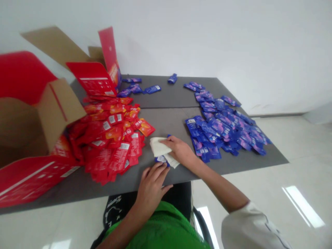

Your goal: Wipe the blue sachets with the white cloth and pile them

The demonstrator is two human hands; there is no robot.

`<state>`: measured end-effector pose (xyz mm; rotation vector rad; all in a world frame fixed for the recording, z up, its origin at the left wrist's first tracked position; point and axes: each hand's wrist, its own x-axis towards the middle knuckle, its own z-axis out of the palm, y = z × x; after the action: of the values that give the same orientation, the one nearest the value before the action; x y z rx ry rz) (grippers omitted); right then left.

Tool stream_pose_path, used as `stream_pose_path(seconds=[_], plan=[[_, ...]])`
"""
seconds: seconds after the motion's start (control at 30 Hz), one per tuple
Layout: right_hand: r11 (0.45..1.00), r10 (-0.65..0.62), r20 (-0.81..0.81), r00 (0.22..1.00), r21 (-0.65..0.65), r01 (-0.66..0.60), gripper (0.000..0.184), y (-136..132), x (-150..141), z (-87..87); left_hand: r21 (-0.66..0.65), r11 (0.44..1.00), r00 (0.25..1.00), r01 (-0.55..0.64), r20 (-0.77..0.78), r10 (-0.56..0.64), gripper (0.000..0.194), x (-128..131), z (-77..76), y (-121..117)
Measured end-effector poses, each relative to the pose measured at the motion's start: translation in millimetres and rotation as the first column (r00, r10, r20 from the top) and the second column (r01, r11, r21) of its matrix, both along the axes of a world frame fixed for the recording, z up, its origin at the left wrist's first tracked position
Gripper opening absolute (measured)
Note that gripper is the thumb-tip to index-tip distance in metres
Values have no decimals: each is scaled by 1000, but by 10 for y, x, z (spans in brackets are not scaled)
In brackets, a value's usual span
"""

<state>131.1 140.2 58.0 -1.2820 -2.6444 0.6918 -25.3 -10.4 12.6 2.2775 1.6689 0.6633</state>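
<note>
My right hand (178,149) grips a folded cream cloth (158,147), fingers and thumb closed around its edge. Beneath the cloth lies a blue packet (162,159), mostly covered, with only its near end and a bit of its far tip showing. My left hand (152,183) is open, its fingers stretched out and their tips touching the packet's near end at the front of the table. To the left of both hands is a heap of red and orange packets (111,138). A pile of blue and purple packets (225,128) spreads out on the right.
A large open red carton (23,180) stands at the left with its flaps out. Behind it is another open red carton (90,79). Several loose blue packets (152,89) lie towards the back of the grey table (168,119), near the white wall (197,38).
</note>
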Motion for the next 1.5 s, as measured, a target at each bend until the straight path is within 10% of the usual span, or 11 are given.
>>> stream_pose_path(seconds=[0.13,0.37,0.63,0.9,1.13,1.5], plan=[[993,-87,70,994,92,80,53,214,34,117,22,1000,1000,-3,6,2,50,-2,-12,9],[987,160,-39,986,-13,-161,46,-386,19,70,-11,1000,999,-29,-20,29,34,5,-34,-17],[989,-105,38,994,111,100,57,333,108,66,-7,1000,1000,-7,3,7,48,-3,7,4],[985,172,-40,984,-6,-172,50,-403,75,76,-26,999,999,-47,-24,46,42,2,-38,-10],[992,-93,32,995,91,90,55,278,118,-55,6,1000,1000,12,-13,-12,48,-12,28,6],[958,-179,-664,726,51,284,44,-570,653,-103,149,968,969,-204,-111,221,45,3,184,628]])
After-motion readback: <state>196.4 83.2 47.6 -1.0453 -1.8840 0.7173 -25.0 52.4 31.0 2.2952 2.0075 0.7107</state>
